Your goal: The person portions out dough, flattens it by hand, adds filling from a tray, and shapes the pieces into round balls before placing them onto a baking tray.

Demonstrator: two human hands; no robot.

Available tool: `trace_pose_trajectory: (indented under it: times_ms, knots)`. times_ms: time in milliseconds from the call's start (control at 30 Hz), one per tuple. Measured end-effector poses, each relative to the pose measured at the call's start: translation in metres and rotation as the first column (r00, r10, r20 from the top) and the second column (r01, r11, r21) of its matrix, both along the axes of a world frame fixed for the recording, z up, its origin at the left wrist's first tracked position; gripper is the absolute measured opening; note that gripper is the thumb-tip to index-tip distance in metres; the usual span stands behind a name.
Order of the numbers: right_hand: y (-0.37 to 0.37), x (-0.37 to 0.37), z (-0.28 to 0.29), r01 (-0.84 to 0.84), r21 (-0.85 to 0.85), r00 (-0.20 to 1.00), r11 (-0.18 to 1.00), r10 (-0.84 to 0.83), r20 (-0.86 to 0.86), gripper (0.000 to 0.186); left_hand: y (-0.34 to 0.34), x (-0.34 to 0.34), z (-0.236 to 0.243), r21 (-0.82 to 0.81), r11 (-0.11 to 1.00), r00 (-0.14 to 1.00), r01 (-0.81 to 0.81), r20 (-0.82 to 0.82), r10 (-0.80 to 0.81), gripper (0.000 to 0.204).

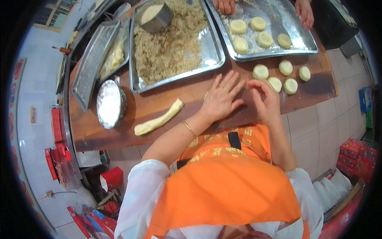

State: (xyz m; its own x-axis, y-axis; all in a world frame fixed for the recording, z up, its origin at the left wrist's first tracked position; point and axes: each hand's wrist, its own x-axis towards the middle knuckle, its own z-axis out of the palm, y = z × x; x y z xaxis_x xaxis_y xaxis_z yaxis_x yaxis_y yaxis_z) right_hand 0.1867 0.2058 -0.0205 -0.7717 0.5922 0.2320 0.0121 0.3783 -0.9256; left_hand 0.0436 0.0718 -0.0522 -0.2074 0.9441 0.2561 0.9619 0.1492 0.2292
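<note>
My left hand (223,97) lies open on the wooden worktop (302,93), fingers spread, just below the tray of crumbly tan mixture (167,59). Close beside it, my right hand (264,99) is raised with fingers loosely curled, thumb apart from them, and nothing visible held. To the left of my hands rests a pale yellow dough roll (157,117). Right of them, several small round pale dough pieces (285,67) sit on the wood. A bowl of white powder (108,103) stands at the left.
A metal scoop (155,22) of grainy stuff sits in the middle tray. Stacked trays (91,65) with dough lie left. Another person's hands (304,14) are at the right tray (302,49), which holds several round pieces. Red boxes (354,155) are stacked on the floor at right.
</note>
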Motion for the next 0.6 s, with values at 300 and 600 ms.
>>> trace_pose_trajectory:
  times_ms: [300,600]
  knots:
    - [-0.034,-0.024,0.008,-0.198,0.065,0.978,0.978,0.192,0.083,0.013,-0.107,-0.017,0.002,0.129,0.883,0.856,-0.451,0.345,0.386,0.038]
    - [-0.104,-0.111,-0.001,-0.618,0.085,0.766,0.782,0.574,0.289,0.048,-0.18,-0.03,0.001,0.07,0.809,0.796,-0.584,0.243,0.554,0.028]
